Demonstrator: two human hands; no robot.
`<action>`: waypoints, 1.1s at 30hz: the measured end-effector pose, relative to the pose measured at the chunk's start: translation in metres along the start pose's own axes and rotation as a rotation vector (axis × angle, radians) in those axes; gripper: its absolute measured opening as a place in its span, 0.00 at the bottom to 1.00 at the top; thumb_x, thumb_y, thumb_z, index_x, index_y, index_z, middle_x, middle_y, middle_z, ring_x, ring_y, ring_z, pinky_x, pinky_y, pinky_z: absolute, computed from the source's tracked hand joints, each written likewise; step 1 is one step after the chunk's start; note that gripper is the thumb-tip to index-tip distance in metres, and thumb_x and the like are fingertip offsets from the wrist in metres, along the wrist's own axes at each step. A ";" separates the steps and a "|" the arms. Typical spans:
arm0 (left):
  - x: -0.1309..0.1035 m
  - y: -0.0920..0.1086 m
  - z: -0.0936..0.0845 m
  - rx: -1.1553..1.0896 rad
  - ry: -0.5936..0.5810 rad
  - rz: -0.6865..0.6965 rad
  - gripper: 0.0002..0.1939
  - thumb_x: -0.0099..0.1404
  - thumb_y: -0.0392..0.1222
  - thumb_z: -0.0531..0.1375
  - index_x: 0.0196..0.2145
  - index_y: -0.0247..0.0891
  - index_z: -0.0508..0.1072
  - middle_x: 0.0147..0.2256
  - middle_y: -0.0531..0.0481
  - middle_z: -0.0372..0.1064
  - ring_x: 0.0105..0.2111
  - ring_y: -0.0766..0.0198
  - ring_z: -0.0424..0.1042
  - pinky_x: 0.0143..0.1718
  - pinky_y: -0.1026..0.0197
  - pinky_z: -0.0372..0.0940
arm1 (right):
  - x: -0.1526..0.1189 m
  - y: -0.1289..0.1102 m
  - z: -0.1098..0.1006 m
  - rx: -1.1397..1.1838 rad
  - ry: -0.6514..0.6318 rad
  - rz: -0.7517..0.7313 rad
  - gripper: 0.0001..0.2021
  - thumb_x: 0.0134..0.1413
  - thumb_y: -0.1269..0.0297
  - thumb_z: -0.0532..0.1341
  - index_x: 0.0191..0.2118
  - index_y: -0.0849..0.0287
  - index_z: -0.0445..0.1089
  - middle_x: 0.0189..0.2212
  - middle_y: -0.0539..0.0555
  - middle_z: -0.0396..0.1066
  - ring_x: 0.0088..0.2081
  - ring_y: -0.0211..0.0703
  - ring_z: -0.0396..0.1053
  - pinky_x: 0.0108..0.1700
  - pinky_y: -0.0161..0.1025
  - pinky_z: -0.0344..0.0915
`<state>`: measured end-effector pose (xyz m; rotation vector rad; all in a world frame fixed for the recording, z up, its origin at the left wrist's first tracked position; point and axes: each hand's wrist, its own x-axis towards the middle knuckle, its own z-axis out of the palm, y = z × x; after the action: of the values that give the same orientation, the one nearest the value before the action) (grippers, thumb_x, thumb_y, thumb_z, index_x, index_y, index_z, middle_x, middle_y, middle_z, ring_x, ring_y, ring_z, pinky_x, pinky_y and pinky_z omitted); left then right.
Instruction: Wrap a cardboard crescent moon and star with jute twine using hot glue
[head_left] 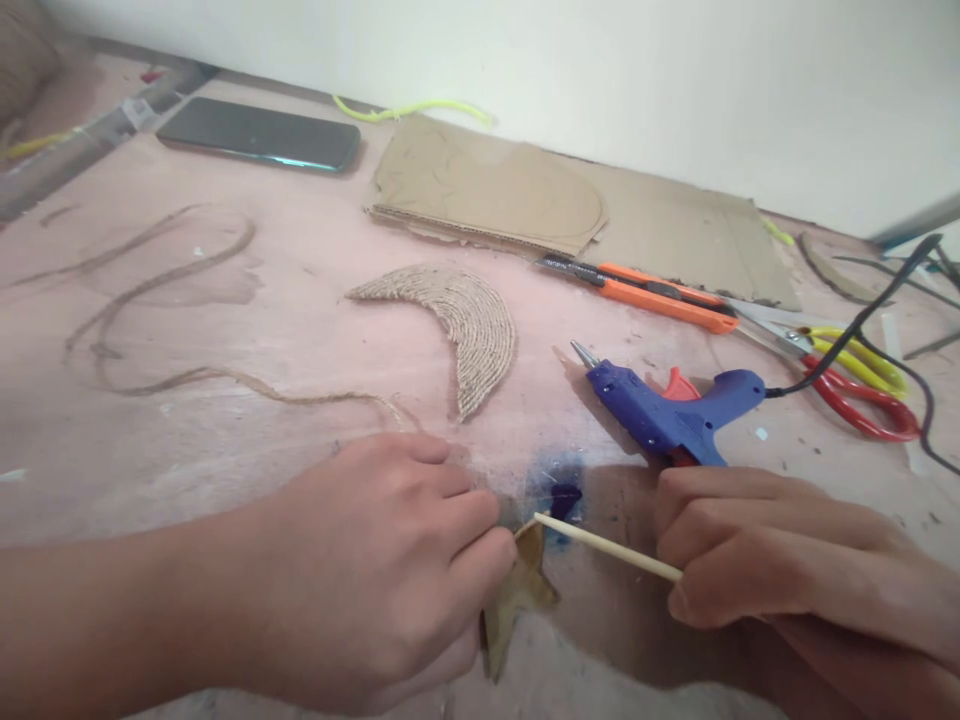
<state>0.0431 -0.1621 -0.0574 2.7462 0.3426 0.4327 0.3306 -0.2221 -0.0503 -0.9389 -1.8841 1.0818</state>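
Observation:
My left hand (405, 570) is closed on a small brown cardboard star (525, 585), whose left side the fingers cover. Between the fingers of my right hand (780, 560) is a thin pale wooden stick (611, 548). The stick's tip meets the star's upper point. Just behind them, a dark blue stain (564, 498) marks the table. A blue glue gun (660, 405) lies beyond my right hand, its nozzle pointing left. Past my left hand rests a crescent moon (469, 325) covered in rows of twine. A loose length of twine (217, 374) loops across the left.
At the back left lies a dark phone (259, 135). Cut cardboard pieces (487, 185) lie along the wall. Before them are an orange utility knife (667, 298) and scissors with red and yellow handles (862, 390). The glue gun's black cord (851, 330) crosses the right side.

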 end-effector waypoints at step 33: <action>0.002 -0.002 0.004 -0.047 0.048 -0.042 0.14 0.73 0.31 0.59 0.28 0.40 0.69 0.26 0.53 0.67 0.24 0.60 0.62 0.31 0.52 0.60 | -0.002 0.002 0.000 -0.214 -0.083 -0.164 0.22 0.84 0.52 0.48 0.37 0.52 0.70 0.23 0.49 0.70 0.23 0.42 0.67 0.29 0.46 0.65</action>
<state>0.0461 -0.1603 -0.0611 2.6817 0.3971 0.4904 0.3321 -0.2227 -0.0525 -0.8499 -2.1371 0.8456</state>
